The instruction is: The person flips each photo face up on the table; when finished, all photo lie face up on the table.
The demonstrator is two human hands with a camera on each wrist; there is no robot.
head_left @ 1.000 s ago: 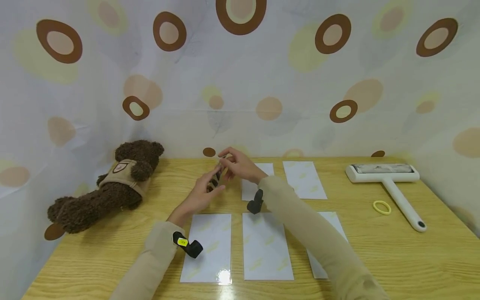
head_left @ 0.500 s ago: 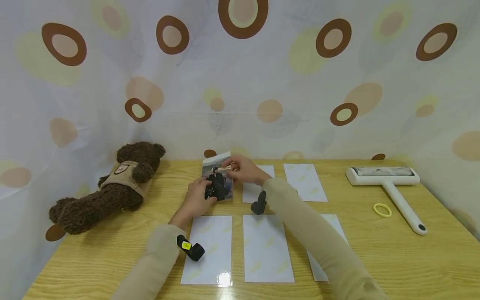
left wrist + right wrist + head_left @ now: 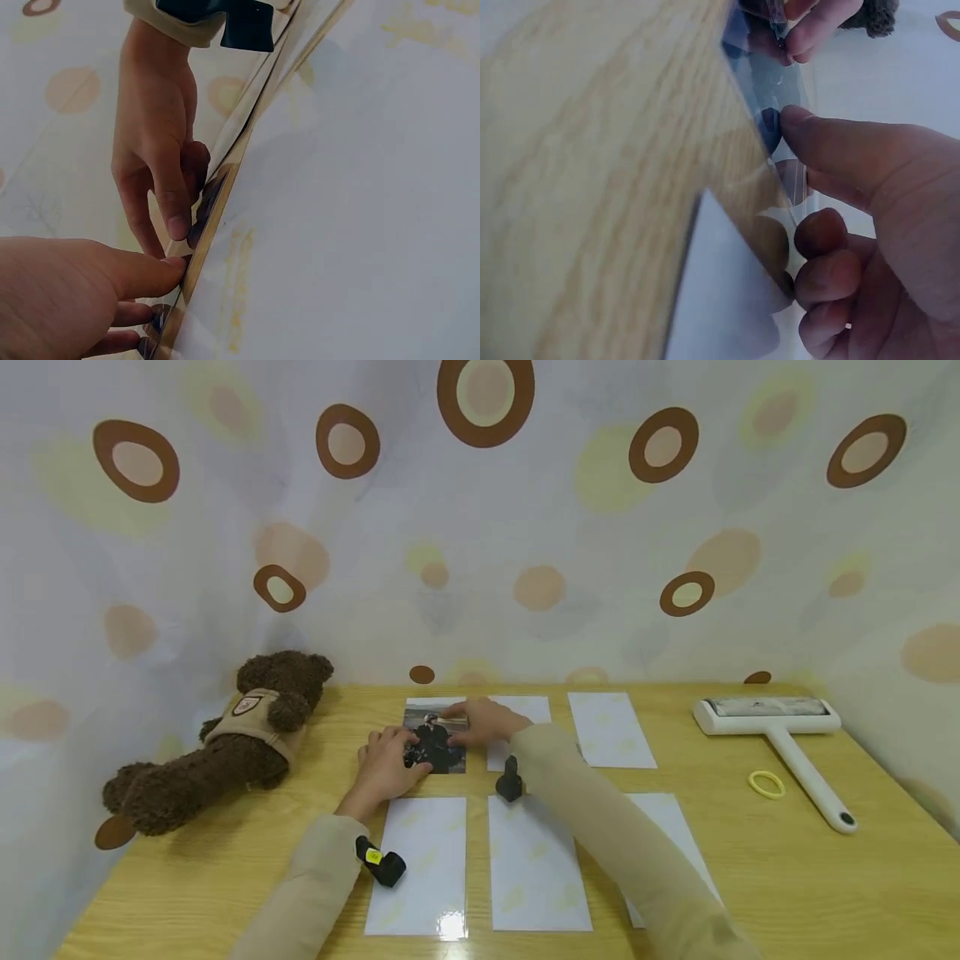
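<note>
A glossy photo (image 3: 435, 745) showing a person in dark clothes lies at the back left of the wooden table. My left hand (image 3: 386, 764) holds its left edge between thumb and fingers. At the opposite edge, my right hand (image 3: 486, 722) holds the photo with thumb and index finger, the index reaching across the upper part. The right wrist view shows a clear, shiny border on the photo (image 3: 769, 82) beside the right thumb (image 3: 799, 124). Seen nearly edge-on in the left wrist view, the photo is a thin strip among the fingertips. Some fingertips are hidden.
White sheets lie in two rows; a front one (image 3: 420, 868) is below the photo and a back one (image 3: 611, 731) to its right. A brown teddy bear (image 3: 251, 735) lies left. A white T-shaped roller (image 3: 772, 718) and a yellow ring (image 3: 767, 785) are at right.
The photo was raised and tilted between both hands, first edge-on, then facing the head camera. It has come down flat on the table, and the right hand has lowered with it.
</note>
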